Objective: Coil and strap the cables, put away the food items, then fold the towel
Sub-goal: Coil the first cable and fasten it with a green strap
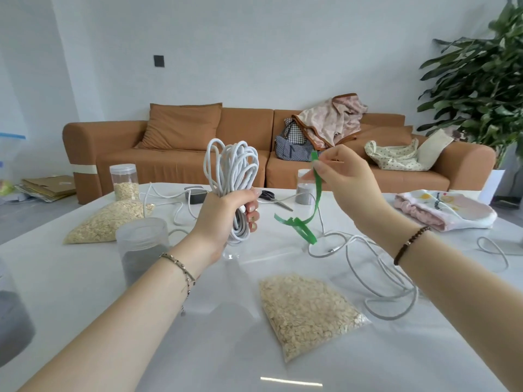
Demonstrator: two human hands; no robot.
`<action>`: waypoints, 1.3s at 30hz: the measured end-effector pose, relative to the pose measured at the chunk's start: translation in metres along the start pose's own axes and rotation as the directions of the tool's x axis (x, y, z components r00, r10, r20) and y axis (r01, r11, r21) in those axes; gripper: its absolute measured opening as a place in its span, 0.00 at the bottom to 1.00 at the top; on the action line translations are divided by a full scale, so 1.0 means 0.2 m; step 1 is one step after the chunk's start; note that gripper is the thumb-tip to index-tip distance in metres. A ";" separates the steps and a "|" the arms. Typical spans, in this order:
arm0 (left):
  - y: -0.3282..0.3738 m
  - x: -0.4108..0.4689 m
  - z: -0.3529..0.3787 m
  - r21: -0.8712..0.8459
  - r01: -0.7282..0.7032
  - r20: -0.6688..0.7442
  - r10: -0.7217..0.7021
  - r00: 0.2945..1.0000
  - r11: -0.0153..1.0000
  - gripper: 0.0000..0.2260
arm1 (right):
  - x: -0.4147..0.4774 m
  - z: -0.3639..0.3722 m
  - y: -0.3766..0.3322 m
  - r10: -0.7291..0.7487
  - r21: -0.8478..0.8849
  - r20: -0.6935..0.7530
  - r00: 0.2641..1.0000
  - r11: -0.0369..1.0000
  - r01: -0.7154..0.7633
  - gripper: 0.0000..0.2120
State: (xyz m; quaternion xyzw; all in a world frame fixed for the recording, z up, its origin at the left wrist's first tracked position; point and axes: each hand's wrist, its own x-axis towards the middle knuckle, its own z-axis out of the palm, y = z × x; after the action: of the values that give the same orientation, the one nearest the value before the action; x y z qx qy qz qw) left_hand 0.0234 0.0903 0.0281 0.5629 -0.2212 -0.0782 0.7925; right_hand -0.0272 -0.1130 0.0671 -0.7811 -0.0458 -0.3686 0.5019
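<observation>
My left hand (223, 219) grips a coiled white cable (230, 168) upright above the white table (85, 278), loops fanning out above my fist. My right hand (348, 179) pinches the top of a green strap (317, 188) that dangles with its lower end curled just above the table. A loose grey cable (376, 275) sprawls at the right. Two clear bags of oats lie flat, one near me (308, 312), one at the left (104, 222). A pink-and-white towel (444, 210) lies bunched at the far right.
A jar part-filled with oats (123, 181) stands at the far left, a frosted jar (143, 244) nearer me, a small jar (304, 188) behind the strap. Scissors (271, 198) and a grey charger (195, 193) lie mid-table. A brown sofa (181, 154) stands beyond.
</observation>
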 end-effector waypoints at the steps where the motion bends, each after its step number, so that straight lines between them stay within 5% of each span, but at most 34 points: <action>1: -0.01 -0.01 0.01 -0.018 0.009 0.006 -0.009 1.000 1.000 0.06 | -0.02 -0.03 -0.03 -0.012 0.060 -0.009 1.000 0.998 0.012 0.03; 10: -0.02 -0.03 0.06 -0.047 -0.009 0.015 0.010 1.000 0.999 0.09 | -0.09 -0.16 -0.10 0.235 0.627 -0.105 0.966 0.770 -0.119 0.04; 14: -0.03 -0.04 0.07 -0.052 0.007 0.017 -0.006 1.000 0.999 0.09 | -0.05 -0.22 -0.11 -0.052 0.346 -0.239 0.970 0.928 0.135 0.07; 16: -0.03 -0.04 0.08 -0.047 0.015 0.029 -0.013 0.999 0.999 0.08 | -0.03 -0.24 -0.12 -0.221 0.060 -0.126 0.967 0.971 0.230 0.06; 19: -0.04 -0.05 0.10 -0.039 0.037 0.042 -0.035 0.998 0.999 0.08 | -0.03 -0.20 -0.14 -0.177 -0.116 0.079 0.981 0.976 0.186 0.03; 24: -0.05 -0.06 0.11 -0.039 0.090 0.078 -0.087 0.993 0.995 0.09 | -0.06 -0.12 -0.12 -0.083 0.131 0.126 0.989 0.989 0.066 0.05; 28: -0.06 -0.06 0.11 -0.050 0.119 0.090 -0.114 0.989 0.992 0.10 | -0.08 -0.10 -0.10 0.047 0.506 0.214 0.976 0.849 -0.152 0.01; 35: -0.07 -0.06 0.12 -0.045 0.137 0.112 -0.131 0.985 0.990 0.09 | -0.07 -0.13 -0.14 0.097 0.549 0.281 0.955 0.799 -0.243 0.05; 39: -0.07 -0.06 0.12 -0.040 0.124 0.117 -0.118 0.986 0.991 0.10 | -0.08 -0.14 -0.21 0.097 0.665 0.428 0.899 0.640 -0.385 0.15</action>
State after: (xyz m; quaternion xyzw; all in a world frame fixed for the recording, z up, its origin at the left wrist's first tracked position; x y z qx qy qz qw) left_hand 0.0036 0.0699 0.0171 0.5510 -0.2299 -0.1637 0.7853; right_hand -0.0719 -0.1104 0.0961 -0.5640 -0.1729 -0.1005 0.8012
